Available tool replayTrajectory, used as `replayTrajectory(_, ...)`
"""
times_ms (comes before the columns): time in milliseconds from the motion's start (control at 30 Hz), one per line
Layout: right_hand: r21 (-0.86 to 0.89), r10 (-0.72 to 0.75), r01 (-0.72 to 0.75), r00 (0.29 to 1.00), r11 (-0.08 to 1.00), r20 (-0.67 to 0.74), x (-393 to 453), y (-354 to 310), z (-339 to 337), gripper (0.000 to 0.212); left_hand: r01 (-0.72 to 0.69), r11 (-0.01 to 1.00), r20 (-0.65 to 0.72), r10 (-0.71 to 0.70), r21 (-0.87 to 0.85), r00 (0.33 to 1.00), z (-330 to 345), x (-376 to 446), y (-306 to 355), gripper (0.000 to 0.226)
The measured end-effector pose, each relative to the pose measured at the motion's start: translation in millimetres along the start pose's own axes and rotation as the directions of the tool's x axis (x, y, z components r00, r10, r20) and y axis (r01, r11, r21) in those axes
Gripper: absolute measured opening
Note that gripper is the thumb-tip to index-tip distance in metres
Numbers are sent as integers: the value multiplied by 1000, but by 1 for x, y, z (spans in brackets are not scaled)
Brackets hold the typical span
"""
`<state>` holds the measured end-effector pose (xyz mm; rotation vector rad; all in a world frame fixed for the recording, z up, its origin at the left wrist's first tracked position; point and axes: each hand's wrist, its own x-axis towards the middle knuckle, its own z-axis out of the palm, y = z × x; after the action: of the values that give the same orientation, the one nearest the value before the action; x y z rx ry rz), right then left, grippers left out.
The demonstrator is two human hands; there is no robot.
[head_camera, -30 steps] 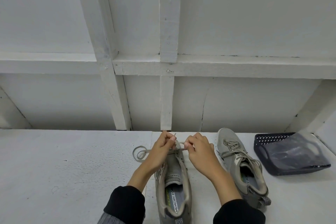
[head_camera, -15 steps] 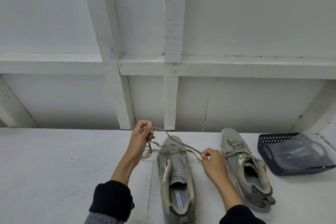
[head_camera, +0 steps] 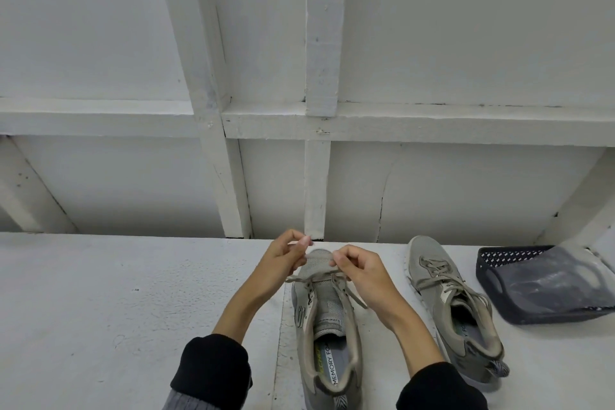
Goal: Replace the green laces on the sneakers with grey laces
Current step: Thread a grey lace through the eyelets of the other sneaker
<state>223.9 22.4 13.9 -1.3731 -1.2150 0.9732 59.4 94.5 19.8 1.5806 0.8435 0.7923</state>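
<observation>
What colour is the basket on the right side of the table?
Dark navy, almost black, with a perforated wall; the basket shows best in the head view.

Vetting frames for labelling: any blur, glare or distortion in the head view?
Head view: even, soft light, no glare, faint shadows; wide-angle bending tilts the wall beams; left hand fingertips slightly smeared; right hand, near sneaker and basket sharp.

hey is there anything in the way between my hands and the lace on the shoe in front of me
Nothing visible is in the way. The left hand and right hand are both already pinching the lace over the toe end of the near sneaker. The second sneaker and dark basket sit off to the right.
</observation>
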Motion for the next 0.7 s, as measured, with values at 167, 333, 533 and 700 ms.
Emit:
replayTrajectory(167, -9, -30, 29, 997, 1000, -68, -1, 0, -2, 25, -23, 996, 119, 13, 81, 993, 8, -4, 7, 22)
replayTrajectory(333, 5, 2, -1, 979, 1000, -206, -2, 5, -9, 27, 56, 998, 153, -52, -26, 987, 4, -4, 2, 30)
replayTrajectory(533, 56, 110, -94, 866, 994, -487, -2, 30, -32, 30, 105, 930, 12, -107, -351, 994, -16, 3, -3, 25)
replayTrajectory(700, 63, 216, -221, 786, 973, -579, -8, 55, -41, 28, 16, 769, -138, -135, -639, 981, -36, 6, -6, 25)
